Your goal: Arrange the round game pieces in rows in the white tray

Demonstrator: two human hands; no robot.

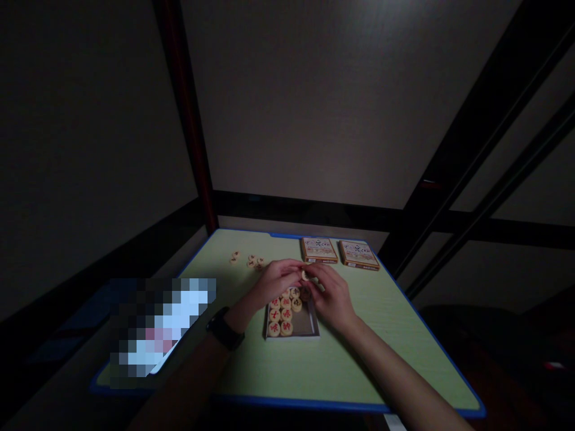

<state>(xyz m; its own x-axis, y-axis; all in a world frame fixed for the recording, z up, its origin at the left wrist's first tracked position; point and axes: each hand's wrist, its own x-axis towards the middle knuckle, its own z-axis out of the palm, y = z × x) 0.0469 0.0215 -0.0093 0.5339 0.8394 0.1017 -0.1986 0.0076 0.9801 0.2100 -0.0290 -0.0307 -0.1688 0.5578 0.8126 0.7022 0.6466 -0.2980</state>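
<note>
A round wooden xiangqi piece (pixel 305 275) sits between the fingertips of both hands, over the far side of an open box tray (pixel 308 323). My left hand (pixel 279 282) reaches in from the left, its fingers closed together against the piece. From the right, my right hand (pixel 333 294) pinches the same piece with curled fingers. Several xiangqi pieces (pixel 286 315) lie in rows in the tray's left part, most with red characters. Its bare floor shows at the lower right. Whether more pieces are inside the left hand is hidden.
Loose pieces (pixel 252 261) lie in small groups at the far left of the green table (pixel 386 359). Two closed printed boxes (pixel 319 249) (pixel 359 255) stand at the back right. A pixelated bright screen (pixel 168 329) lies at the left edge.
</note>
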